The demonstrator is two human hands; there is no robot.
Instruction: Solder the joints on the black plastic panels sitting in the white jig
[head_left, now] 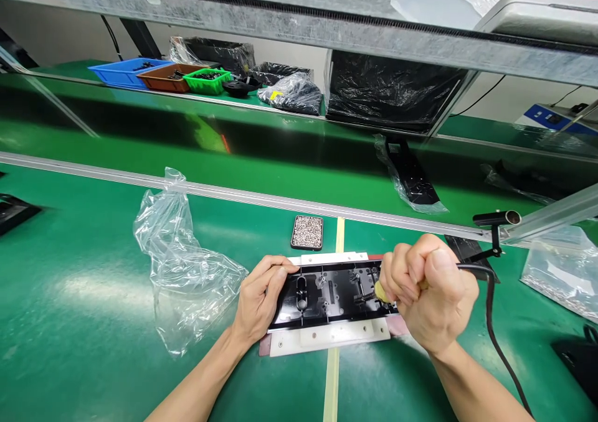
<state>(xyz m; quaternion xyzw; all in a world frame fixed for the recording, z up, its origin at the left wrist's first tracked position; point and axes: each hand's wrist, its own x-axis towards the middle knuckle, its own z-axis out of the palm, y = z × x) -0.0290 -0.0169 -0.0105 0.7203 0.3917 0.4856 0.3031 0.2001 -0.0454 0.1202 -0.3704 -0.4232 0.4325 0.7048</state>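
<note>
A long black plastic panel (336,291), ribbed side up, lies in a white fixture (327,335) on the green table. My left hand (259,294) grips the panel's left end, its fingers curled over the far edge. My right hand (430,291) is closed in a fist round a corded tool that looks like a soldering iron (380,292), with a yellow collar; most of its handle is hidden. Its dark tip points left and down over the panel; whether it touches is unclear. Behind the panel sits a small tray (307,233) full of tiny metal pieces.
A crumpled clear bag (187,272) lies left of the fixture. The black cord (490,322) trails down on the right, near a tubular holder (498,218). A bag of small parts (560,272) lies far right. Blue (128,73), brown and green bins stand at the back.
</note>
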